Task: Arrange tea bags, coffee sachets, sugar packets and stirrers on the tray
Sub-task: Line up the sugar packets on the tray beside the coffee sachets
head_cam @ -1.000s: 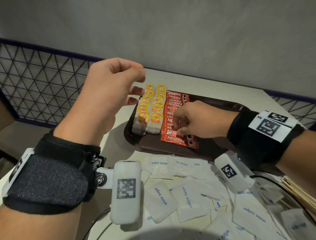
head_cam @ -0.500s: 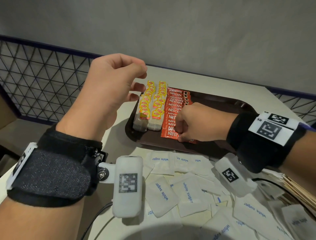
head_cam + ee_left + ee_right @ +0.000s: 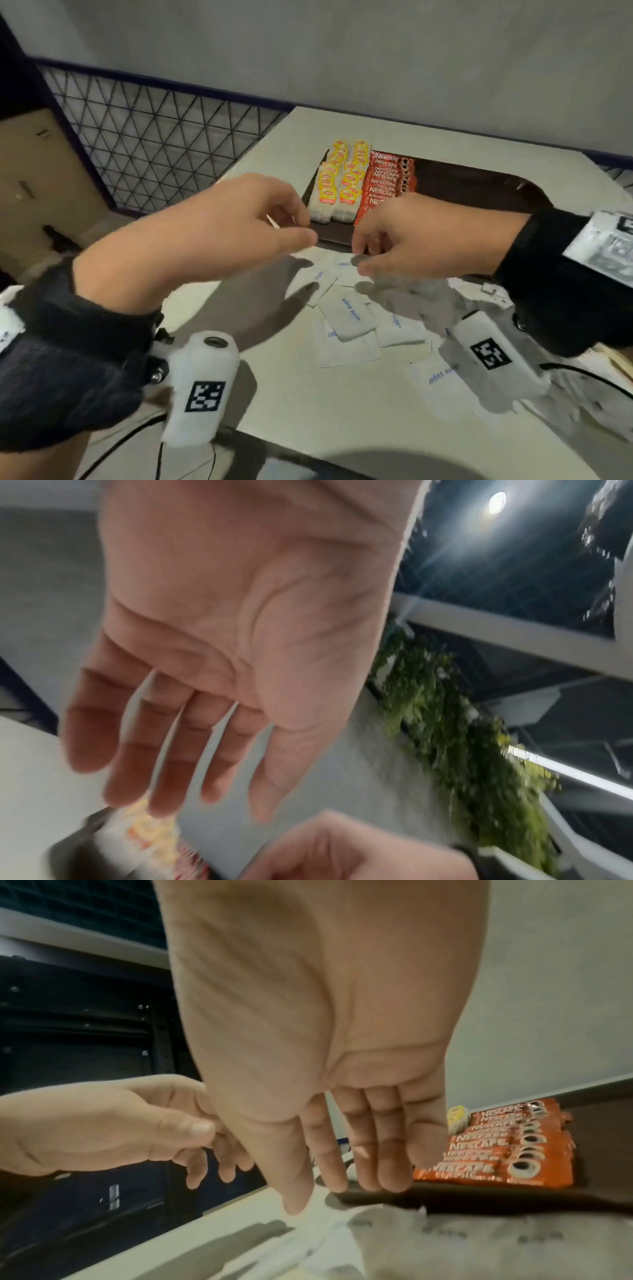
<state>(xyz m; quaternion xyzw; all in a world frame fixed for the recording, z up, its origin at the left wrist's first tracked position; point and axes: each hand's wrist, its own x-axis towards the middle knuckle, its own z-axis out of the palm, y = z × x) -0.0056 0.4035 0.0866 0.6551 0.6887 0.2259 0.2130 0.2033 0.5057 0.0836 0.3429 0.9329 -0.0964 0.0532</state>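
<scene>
Yellow-tagged tea bags (image 3: 337, 183), red coffee sachets (image 3: 385, 181), dark brown tray (image 3: 472, 185)

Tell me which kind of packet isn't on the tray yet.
The white sugar packets: they lie loose on the table, while the tea bags and coffee sachets sit in rows on the tray.

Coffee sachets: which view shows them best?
Right wrist. The coffee sachets sit close, Nescafe print sharp, overlapping in a row on the tray. Head shows the whole row, but further off and partly behind the right hand. Left wrist shows only a red blur.
</scene>
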